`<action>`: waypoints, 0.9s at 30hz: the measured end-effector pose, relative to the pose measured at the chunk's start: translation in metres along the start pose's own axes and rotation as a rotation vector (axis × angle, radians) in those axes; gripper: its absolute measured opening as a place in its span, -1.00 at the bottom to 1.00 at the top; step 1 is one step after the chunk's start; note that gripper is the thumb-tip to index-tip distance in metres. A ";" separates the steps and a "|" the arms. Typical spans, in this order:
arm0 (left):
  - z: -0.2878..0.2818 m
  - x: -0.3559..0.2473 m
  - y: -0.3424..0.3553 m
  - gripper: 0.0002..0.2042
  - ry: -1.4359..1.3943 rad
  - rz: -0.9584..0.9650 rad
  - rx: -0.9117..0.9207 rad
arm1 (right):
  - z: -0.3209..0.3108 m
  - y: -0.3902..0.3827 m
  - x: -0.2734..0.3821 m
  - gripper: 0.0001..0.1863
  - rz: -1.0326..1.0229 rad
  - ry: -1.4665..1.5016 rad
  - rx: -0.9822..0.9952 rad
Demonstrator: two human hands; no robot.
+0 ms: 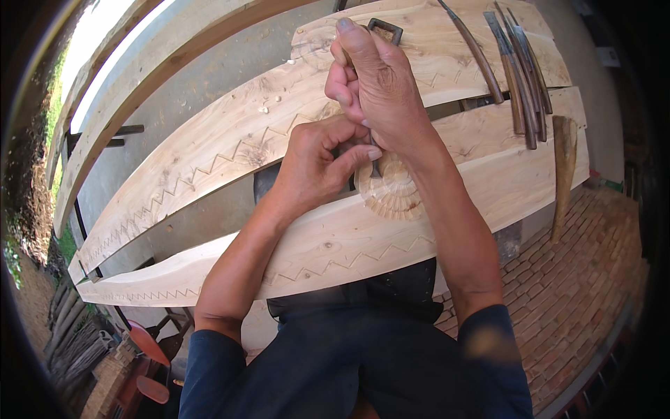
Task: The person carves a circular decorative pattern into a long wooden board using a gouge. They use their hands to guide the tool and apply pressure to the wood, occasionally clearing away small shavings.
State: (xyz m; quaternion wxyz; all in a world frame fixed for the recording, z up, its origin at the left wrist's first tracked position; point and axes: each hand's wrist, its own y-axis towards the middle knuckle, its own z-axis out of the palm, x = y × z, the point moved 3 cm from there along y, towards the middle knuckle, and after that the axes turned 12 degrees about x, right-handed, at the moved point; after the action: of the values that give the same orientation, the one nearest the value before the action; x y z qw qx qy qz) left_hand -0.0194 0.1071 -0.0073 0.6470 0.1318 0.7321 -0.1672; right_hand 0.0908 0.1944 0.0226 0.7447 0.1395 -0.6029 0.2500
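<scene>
Lying near the right ends of two planks [230,146] are five chisels [517,112] and one wooden club [563,174]. One carving tool [375,170] meets the carved rosette [394,197] at the nearer plank's [328,246] far edge, right hand [377,77] fisted above, left hand [317,157] pinching its shaft, forearms slanting inward.

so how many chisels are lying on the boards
5 visible: one chisel lies alone, four chisels lie bunched to its right; overlap may hide more.

Pale, knotted, zigzag-lined planks [335,244] bear a cream, scalloped carving [396,202]; chisels [518,91] show brown handles, sleeves [209,366] navy, bricks [551,293] reddish-brown.
</scene>
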 end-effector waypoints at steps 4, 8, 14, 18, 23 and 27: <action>-0.002 0.003 0.000 -0.86 0.033 -0.001 0.011 | -0.001 0.001 -0.001 -0.48 0.027 0.029 -0.002; -0.004 0.003 0.001 -0.84 0.003 0.028 0.009 | 0.002 0.001 0.002 -0.46 0.034 0.031 0.018; -0.012 0.005 -0.003 -0.85 -0.220 0.002 0.072 | 0.001 -0.004 0.023 -0.39 0.085 0.466 0.149; -0.013 0.006 -0.002 -0.78 -0.322 0.041 0.047 | -0.022 -0.005 0.024 -0.45 0.008 0.342 -0.031; -0.011 0.005 0.000 -0.78 -0.320 0.029 0.028 | -0.049 -0.017 0.040 -0.60 -0.171 0.198 -0.283; -0.010 0.006 0.003 -0.78 -0.353 0.060 -0.020 | -0.072 -0.028 0.042 -0.53 -0.310 0.109 -0.422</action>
State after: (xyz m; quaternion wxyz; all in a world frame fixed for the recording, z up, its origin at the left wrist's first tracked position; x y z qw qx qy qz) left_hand -0.0278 0.1133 -0.0129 0.7714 0.1159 0.6046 -0.1611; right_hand 0.1716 0.2164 0.0493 0.8181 0.0580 -0.5721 0.0089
